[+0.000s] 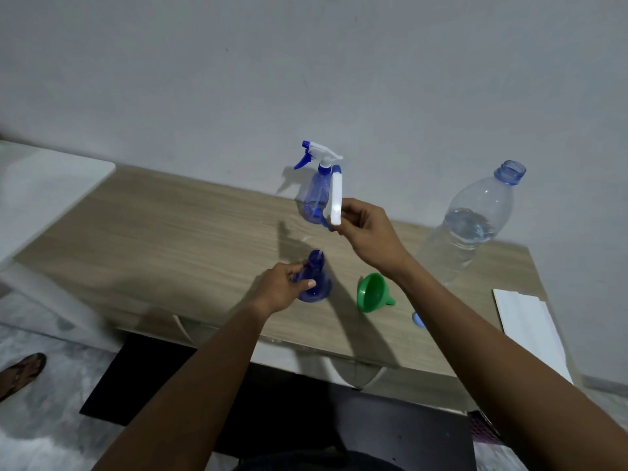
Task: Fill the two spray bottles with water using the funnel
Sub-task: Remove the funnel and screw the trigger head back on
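Note:
Near the front of the wooden table [170, 232] stands a blue spray bottle [317, 283] with its top off, and my left hand [283, 287] grips its body. My right hand [367, 232] holds the removed white and blue spray head [336, 198] above it, the thin dip tube hanging down to the bottle's open neck. A second blue spray bottle [316, 195] with its spray head on stands behind, by the wall. The green funnel [372, 292] lies on its side just right of the held bottle. A large clear water bottle [469, 226], uncapped and partly full, stands at the right.
A small blue cap [418, 319] lies near the table's front edge, right of the funnel. White paper [530, 328] rests on the right end of the table. A white surface [40, 185] sits to the left. A sandalled foot [20, 372] is on the floor at lower left.

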The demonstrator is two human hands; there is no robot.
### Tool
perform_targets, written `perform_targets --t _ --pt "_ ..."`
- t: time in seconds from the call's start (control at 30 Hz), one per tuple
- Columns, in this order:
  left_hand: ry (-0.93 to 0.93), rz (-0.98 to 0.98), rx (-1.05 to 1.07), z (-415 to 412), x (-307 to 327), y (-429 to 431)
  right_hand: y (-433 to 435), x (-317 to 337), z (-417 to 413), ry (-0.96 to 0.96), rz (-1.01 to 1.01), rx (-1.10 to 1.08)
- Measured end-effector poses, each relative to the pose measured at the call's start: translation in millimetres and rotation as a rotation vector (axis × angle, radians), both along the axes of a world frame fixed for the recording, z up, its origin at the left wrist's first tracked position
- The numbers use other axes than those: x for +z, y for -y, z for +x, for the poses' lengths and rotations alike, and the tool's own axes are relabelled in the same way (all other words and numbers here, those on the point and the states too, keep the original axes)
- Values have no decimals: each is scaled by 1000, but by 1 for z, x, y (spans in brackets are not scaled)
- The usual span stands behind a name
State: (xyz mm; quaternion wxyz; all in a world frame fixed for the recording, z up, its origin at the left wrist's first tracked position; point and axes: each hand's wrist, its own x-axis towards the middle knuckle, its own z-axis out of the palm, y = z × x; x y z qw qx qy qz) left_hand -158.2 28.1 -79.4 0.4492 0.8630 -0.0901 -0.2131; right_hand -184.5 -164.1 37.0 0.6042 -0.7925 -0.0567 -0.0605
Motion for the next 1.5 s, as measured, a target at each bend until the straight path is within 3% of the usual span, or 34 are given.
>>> perform_targets --t 0.3,0.5,0.7,1.17,1.5 --pt "64 0 -10 -6 15 2 -8 -67 -4 -127 -115 24" --pt "94 16 -48 -2 13 1 -7 -75 -3 -148 -165 45" --pt "131 1 -54 0 6 -2 -6 -72 -2 -94 -348 36" --pt "161 38 -21 -1 2 2 -20 -77 -9 -123 -408 -269" --pt "151 85 -14 3 -6 1 -26 -84 -10 -134 -521 -374"
